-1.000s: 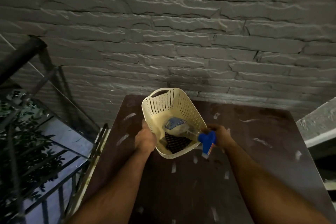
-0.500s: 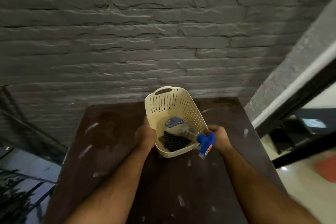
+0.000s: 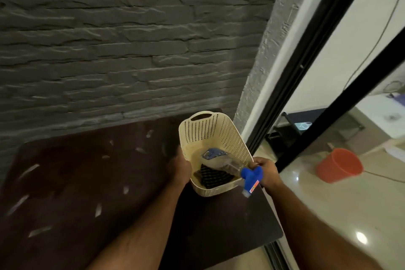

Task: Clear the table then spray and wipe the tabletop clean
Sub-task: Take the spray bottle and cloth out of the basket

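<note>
Basket [image 3: 215, 138], cream, perforated, sits in both hands near the right edge of the worktop [image 3: 87, 182], tilted toward the person; whether it rests on the worktop or is lifted, can't tell. Left hand [image 3: 179, 167] grip: curled on the left rim. Right hand [image 3: 266, 171] grip: curled on the right rim, beside the blue trigger head. Spray bottle [image 3: 232, 166] lies inside, head poking over the rim. Dark checked cloth [image 3: 212, 178] in the bottom. Pale smears across the dark worktop. Orange bucket [image 3: 338, 165] on the floor to the right, well apart.
</note>
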`<state>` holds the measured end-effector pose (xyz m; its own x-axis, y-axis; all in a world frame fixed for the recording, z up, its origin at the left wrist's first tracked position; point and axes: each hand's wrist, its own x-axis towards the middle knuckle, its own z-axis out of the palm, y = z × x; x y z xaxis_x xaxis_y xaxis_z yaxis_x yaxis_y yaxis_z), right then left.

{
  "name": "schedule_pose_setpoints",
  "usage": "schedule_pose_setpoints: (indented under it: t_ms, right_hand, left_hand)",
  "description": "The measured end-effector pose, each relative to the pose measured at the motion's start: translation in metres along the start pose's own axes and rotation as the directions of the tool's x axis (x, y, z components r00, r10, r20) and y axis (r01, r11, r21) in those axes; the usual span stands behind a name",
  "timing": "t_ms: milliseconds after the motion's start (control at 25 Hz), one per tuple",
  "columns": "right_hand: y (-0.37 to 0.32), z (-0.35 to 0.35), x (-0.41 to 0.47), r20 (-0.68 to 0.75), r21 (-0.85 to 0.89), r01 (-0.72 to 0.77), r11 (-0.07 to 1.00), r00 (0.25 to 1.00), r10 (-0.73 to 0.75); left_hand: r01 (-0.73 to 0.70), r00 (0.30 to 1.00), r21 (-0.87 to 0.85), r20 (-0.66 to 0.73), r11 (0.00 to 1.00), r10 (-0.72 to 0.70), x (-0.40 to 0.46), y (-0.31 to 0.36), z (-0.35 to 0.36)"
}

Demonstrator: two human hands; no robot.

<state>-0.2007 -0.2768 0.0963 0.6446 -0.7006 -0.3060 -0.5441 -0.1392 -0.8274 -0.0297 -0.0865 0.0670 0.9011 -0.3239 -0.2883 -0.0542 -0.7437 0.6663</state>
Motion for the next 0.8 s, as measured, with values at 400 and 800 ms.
schedule_pose_setpoints:
  t_ms: [400, 800]
  right_hand:
    - [0.036, -0.023, 0.010, 0.115, -0.005, -0.027, 1.000, 0.993, 0.027]
    - [0.051, -0.027, 0.014, 0.105, 0.037, -0.023, 0.999, 0.994, 0.019]
  left_hand:
    - [0.000, 0.999, 0.085, -0.039, 0.996, 0.004, -0.020, 0.010, 0.029]
    - [0.036, 0.997, 0.188, -0.072, 0.982, -0.023, -0.029, 0.012, 0.025]
